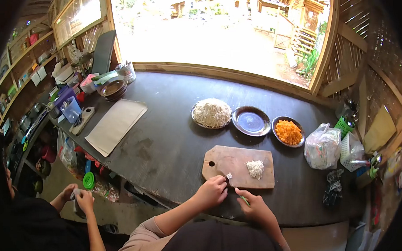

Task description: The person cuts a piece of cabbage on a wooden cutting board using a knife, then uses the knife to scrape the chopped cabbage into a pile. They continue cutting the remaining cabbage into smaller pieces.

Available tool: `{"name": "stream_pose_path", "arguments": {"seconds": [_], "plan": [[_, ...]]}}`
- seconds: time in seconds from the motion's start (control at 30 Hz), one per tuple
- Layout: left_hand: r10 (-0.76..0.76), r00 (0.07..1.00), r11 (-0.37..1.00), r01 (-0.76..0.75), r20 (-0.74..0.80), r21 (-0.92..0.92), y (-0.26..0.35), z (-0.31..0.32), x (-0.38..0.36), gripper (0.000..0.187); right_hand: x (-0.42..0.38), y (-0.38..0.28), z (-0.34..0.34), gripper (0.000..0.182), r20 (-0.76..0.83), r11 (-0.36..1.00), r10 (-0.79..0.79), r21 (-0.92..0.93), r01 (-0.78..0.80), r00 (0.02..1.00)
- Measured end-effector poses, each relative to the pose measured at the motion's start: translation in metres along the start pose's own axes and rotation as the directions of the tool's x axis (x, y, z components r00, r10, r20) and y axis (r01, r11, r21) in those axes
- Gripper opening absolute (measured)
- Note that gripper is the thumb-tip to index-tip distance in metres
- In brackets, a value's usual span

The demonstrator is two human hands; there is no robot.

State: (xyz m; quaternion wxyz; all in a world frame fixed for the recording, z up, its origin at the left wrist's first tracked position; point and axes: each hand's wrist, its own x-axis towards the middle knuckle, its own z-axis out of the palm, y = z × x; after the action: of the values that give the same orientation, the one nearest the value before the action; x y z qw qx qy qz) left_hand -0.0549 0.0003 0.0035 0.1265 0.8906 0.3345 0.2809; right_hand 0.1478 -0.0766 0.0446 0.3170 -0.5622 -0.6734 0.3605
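On the wooden cutting board [237, 160] lies a small heap of white shreds [255, 169], right of the middle. My right hand [256, 209] is closed around the green handle of a knife [244, 200] at the board's front edge. My left hand [210, 192] is closed just left of the knife, its fingers over the board's front edge. By its fingertips shows a small white piece [229, 175]. What the left fingers grip is hidden.
Behind the board stand a plate of white shreds [212, 113], a dark plate [251, 121] and a bowl of chopped orange food [289, 132]. A plastic bag [323, 146] sits at right. Paper sheets [115, 126] lie at left. Another person's hands [77, 198] hold something at lower left.
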Motion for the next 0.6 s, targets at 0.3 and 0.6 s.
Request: {"name": "stream_pose_path", "arguments": {"seconds": [0.3, 0.6], "plan": [[-0.019, 0.998, 1.000, 0.020, 0.059, -0.008, 0.004, -0.003, 0.002, 0.024, 0.011, -0.008, 0.011, 0.032, -0.010, 1.000, 0.027, -0.010, -0.027, 1.000], [0.005, 1.000, 1.000, -0.005, -0.012, 0.010, 0.008, -0.004, 0.002, 0.023, 0.008, 0.003, 0.014, 0.032, -0.041, 0.998, -0.033, 0.055, 0.035, 0.999]]}}
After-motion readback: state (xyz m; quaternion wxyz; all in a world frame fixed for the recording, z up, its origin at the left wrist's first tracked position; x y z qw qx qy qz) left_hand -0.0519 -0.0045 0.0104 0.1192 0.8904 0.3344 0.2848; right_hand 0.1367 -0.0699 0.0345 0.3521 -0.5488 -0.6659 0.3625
